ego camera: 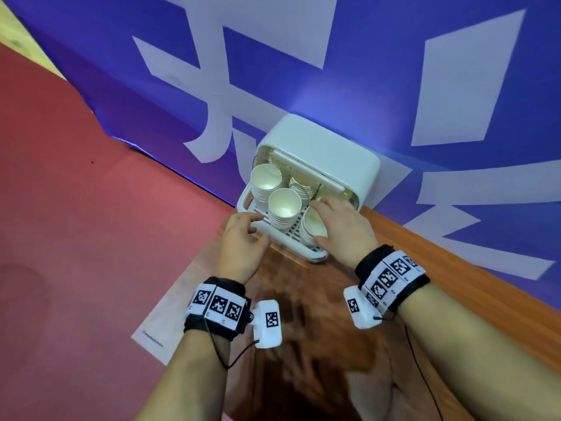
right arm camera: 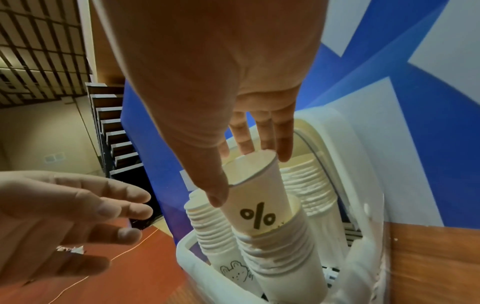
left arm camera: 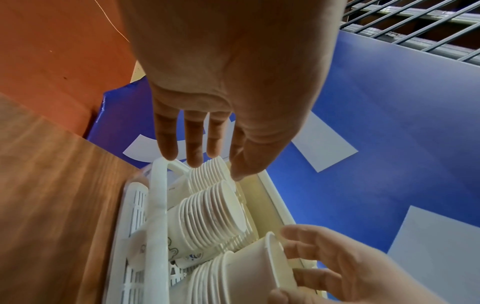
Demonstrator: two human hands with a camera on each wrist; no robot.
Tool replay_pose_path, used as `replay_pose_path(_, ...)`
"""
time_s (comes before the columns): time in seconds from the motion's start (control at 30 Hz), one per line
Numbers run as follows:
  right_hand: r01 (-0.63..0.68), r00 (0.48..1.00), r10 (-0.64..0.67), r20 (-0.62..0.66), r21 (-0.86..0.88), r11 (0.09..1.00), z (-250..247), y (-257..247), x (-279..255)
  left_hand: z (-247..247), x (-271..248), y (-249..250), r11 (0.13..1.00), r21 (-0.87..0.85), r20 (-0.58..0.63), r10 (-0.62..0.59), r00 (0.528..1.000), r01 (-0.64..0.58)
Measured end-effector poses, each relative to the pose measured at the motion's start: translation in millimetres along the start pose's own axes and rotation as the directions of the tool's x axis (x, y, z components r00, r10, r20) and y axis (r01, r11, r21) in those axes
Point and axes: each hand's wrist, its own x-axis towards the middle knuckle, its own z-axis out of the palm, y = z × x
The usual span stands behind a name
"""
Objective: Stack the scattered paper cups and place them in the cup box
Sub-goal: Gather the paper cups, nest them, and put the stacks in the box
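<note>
Cups (ego camera: pixel 284 208) stand stacked in the white box (ego camera: pixel 321 153) on the table (ego camera: pixel 425 259), against a blue banner (ego camera: pixel 379 71).
Right hand (ego camera: pixel 343 229) pinches the 3 o'clock stack's top cup (right arm camera: pixel 255 193); left hand (ego camera: pixel 243 241), fingers loose, holds nothing at 9 o'clock.

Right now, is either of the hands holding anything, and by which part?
The right hand pinches the top cup, marked %, at its rim as it sits partly in a stack in the cup box. The left hand holds nothing.

Wooden desk (ego camera: pixel 318 314) stands against a blue banner (ego camera: pixel 379 71) bearing large white characters. Red floor (ego camera: pixel 76 208) lies beyond the desk's left edge. A wire grille (left arm camera: pixel 415 20) appears above the banner.
</note>
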Motion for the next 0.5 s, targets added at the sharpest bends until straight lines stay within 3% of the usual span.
replay_pose_path(0.33,-0.042,0.995,0.035,0.091,0.074,0.996,27,9,19,0,0,-5,0.999,0.038,-0.005,-0.037,0.999,0.037)
replay_pose_path(0.5,-0.073,0.995,0.061,0.078,0.166,0.983,35,15,24,3,-3,-3,0.998,0.042,0.007,-0.044,0.999,0.043)
